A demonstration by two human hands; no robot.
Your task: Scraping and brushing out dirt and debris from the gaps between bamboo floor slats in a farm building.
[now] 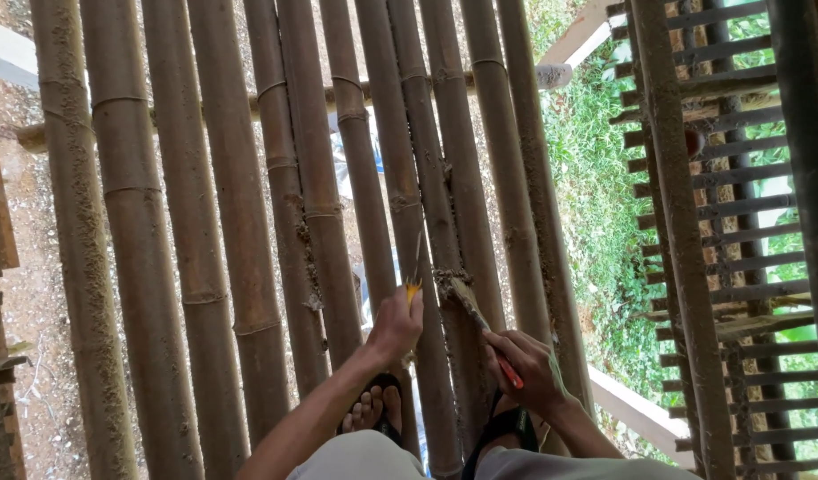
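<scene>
Crouching on the bamboo poles (204,222), my left hand (396,327) clamps a yellow tool (413,289), my right hand (526,369) a mud-caked brush (469,302); only this one joint looks daubed, the rest bare.

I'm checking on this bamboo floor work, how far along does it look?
Done: the bamboo poles already lie side by side across a cross pole. In hand: the left hand holds a yellow-handled tool against a pole, and the right hand holds a brush caked with rough paste on the next pole. Left: most poles show bare gaps, with ground and grass visible between them.
</scene>
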